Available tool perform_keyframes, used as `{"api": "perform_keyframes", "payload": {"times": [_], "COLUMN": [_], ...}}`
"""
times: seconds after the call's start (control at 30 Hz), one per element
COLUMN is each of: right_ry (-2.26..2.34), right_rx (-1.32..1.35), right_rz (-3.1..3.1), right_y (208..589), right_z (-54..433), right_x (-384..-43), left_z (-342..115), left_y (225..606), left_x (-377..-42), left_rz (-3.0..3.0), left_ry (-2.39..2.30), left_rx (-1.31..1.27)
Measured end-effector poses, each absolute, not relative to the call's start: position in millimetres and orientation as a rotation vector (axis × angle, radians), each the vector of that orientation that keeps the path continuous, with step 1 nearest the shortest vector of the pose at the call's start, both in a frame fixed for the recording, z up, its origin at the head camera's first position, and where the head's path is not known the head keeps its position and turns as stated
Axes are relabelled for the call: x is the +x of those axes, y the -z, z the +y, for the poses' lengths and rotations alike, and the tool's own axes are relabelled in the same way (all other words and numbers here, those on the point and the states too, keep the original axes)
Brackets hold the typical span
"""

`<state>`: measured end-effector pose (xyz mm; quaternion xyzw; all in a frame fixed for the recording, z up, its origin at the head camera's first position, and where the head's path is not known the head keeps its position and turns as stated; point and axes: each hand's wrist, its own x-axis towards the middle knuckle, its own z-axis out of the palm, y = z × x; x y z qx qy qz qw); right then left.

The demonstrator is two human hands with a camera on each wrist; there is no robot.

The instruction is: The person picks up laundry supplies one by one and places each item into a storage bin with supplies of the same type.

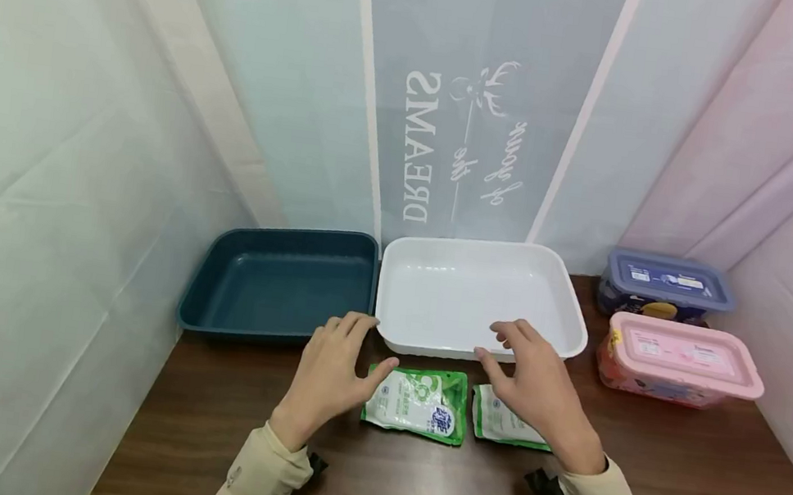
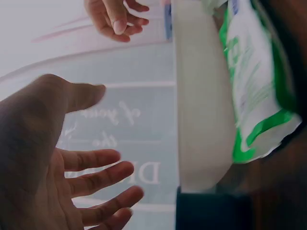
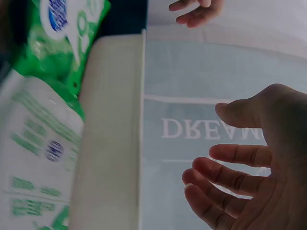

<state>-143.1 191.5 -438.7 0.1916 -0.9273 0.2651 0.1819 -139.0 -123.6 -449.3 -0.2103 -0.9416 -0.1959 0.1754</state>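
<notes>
Two green-and-white pouches lie flat on the brown table in front of a white tray (image 1: 480, 291). Over the left end of the left pouch (image 1: 414, 402) hovers my left hand (image 1: 332, 372), fingers spread and nothing in its grasp. My right hand (image 1: 532, 380) is above the right pouch (image 1: 505, 422), partly covering it in the head view, its fingers loosely bent and empty. In the left wrist view, the left palm (image 2: 72, 167) faces the tray side with fingers apart. The right wrist view shows both pouches beside the tray, away from the right fingers (image 3: 225, 177).
A dark teal tray (image 1: 273, 282) stands left of the white one. At the right are a blue lidded box (image 1: 667, 285) and, nearer, a pink lidded box (image 1: 683, 361). Fabric walls (image 1: 297, 87) enclose the table's back and sides.
</notes>
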Motion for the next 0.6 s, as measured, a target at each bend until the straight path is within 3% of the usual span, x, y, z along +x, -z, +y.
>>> {"api": "perform_keyframes", "payload": {"times": [0.3, 0.6], "right_ry": [-0.855, -0.621], "right_rx": [0.646, 0.668], "right_rz": [-2.686, -2.747], "right_y": [461.2, 482.7], "right_z": [172.9, 164.0], "right_x": [-131.7, -129.5], "left_z": [-114.0, -108.3], "left_y": [465.3, 480.4], "left_x": [-132.1, -131.6], "left_rz": [-2.747, -2.900], "left_ry": [0.584, 0.525], "left_rx": [-0.676, -0.722]}}
